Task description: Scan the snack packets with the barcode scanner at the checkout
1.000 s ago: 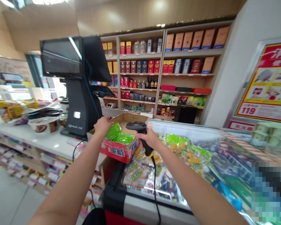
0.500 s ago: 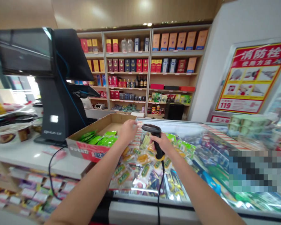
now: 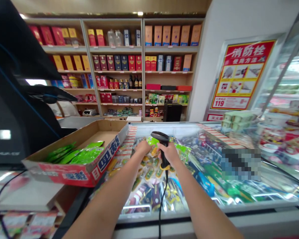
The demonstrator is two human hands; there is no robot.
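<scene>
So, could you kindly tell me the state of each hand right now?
Left hand: curled on the snack packets; grip unclear.
Right hand: closed, holding a corded barcode scanner.

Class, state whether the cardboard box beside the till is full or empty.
Partly full: green packets lie at one end of the cardboard box, while its brown bottom shows bare at the other end.

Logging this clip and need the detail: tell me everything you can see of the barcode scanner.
The handheld barcode scanner is a black, plastic-looking pistol-grip unit with a yellow collar at the base of its handle. The right hand grips the handle, holding it nearly upright above the glass-topped display chest. A thin black cable hangs down from the handle's base.
</scene>
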